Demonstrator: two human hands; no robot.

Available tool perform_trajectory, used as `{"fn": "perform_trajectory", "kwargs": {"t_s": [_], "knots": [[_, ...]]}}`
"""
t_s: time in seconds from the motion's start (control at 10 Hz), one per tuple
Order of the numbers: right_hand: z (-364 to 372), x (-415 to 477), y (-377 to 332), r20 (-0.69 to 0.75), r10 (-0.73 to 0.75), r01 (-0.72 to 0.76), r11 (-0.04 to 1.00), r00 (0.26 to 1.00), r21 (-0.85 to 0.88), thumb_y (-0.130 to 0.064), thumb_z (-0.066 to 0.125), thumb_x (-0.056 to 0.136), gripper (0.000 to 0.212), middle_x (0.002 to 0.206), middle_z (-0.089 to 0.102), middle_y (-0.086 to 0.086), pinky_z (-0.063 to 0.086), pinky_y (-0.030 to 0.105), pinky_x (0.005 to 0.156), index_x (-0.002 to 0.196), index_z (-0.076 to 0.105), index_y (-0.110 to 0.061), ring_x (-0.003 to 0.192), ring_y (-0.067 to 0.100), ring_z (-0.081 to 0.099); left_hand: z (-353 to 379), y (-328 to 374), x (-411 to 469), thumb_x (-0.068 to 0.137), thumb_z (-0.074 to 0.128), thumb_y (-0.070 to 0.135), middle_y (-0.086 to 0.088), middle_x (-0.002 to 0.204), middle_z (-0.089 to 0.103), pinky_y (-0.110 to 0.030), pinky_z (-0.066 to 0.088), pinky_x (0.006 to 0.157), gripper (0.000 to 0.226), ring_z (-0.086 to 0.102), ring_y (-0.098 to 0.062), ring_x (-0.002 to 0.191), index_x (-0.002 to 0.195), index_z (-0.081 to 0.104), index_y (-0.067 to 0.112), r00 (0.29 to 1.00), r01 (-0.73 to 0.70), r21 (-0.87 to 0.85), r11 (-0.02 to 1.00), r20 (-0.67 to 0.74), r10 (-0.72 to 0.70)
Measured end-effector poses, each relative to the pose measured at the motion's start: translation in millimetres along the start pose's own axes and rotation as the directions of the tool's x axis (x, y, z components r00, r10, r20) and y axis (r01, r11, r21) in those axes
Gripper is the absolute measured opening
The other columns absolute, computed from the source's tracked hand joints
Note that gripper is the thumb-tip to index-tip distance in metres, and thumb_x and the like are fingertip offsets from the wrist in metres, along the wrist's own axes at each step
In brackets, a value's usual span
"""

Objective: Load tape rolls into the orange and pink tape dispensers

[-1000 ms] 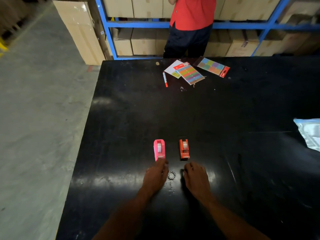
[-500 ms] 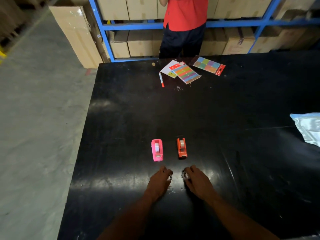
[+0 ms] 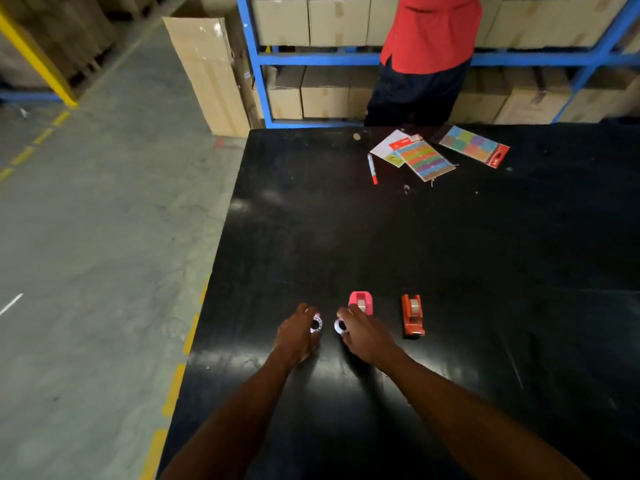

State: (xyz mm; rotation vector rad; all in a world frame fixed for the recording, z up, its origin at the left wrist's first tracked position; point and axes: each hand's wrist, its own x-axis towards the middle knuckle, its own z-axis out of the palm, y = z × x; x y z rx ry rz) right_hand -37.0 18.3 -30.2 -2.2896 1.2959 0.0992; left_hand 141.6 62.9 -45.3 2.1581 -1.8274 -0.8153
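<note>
Both dispensers stand side by side near the near-left part of the black counter, well clear of the stationery at its far edge. The orange tape dispenser stands free to the right, and a pale roll shows in its cradle, so it looks already loaded. The pink tape dispenser sits just left of it, its near end hidden behind the right hand; something pale shows in its well too, though whether that roll is fully seated cannot be told. The left hand holds a small white ring pinched in its fingers, and the right hand pinches a second ring the same way, the two facing each other a little apart just above the counter. They may be small tape rolls or core pieces; the view is too blurred to say which. Judging by this, loading is well advanced, and what seems left is fitting these ring parts, probably into the pink dispenser first, since it lies right beside the right hand. A person in a red shirt stands beyond the far edge.
</note>
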Motion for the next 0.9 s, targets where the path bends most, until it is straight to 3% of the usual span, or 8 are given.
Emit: {"fn": "perform_trajectory", "kwargs": {"t_s": [0.3,0.5,0.7,0.8,0.9], "knots": [[11.7,45.9,-33.8,0.017,0.094,-0.09,0.981,0.995,-0.17,-0.003,0.043,0.097,0.033,0.129,0.054,0.016,0.052,0.037,0.084,0.129,0.052,-0.008,0.108,0.031,0.063,0.4,-7.2,34.2,0.093,0.051,0.023,-0.002,0.122,0.055,-0.041,0.053,0.086,0.022,0.063,-0.03,0.106,0.114,0.057,0.024,0.997,0.074,0.017,0.997,0.022,-0.075],[15.2,54.7,-38.4,0.027,0.131,-0.126,0.98,0.991,-0.152,-0.008,0.042,0.102,0.032,0.134,0.054,0.017,0.05,0.034,0.093,0.133,0.052,-0.009,0.112,0.028,0.062,4.2,-9.8,36.5,0.089,0.054,0.012,-0.003,0.14,0.043,-0.044,0.05,0.098,0.043,0.057,-0.029,0.122,0.13,0.048,0.023,0.991,0.063,0.043,0.997,0.112,-0.067],[9.9,54.1,-40.9,0.014,0.104,-0.098,0.967,0.994,-0.234,-0.005,0.042,0.1,0.04,0.142,0.045,0.02,0.048,0.035,0.093,0.14,0.043,-0.004,0.12,0.03,0.056,4.2,-11.7,35.5,0.087,0.056,0.01,-0.007,0.141,0.04,-0.042,0.051,0.095,0.048,0.059,-0.032,0.116,0.134,0.047,0.021,0.992,0.08,-0.034,0.996,0.101,-0.077],[24.7,48.0,-32.9,-0.035,0.104,-0.108,0.984,0.994,-0.143,-0.013,0.053,0.098,0.051,0.15,0.036,0.017,0.057,0.037,0.083,0.145,0.033,-0.013,0.115,0.03,0.062,3.3,-13.4,26.9,0.084,0.058,0.006,-0.008,0.135,0.038,-0.041,0.053,0.086,0.052,0.06,-0.033,0.108,0.132,0.044,0.023,0.997,0.054,-0.058,0.997,0.05,-0.052],[28.7,29.0,-25.4,-0.031,0.092,-0.091,0.996,0.995,0.027,-0.016,0.053,0.097,0.051,0.145,0.042,0.011,0.057,0.031,0.071,0.144,0.033,-0.019,0.095,0.025,0.068,8.9,-14.4,16.0,0.078,0.055,0.0,-0.007,0.125,0.039,-0.045,0.055,0.077,0.053,0.056,-0.031,0.104,0.123,0.042,0.025,0.999,-0.028,-0.051,0.998,-0.029,0.026]]}}
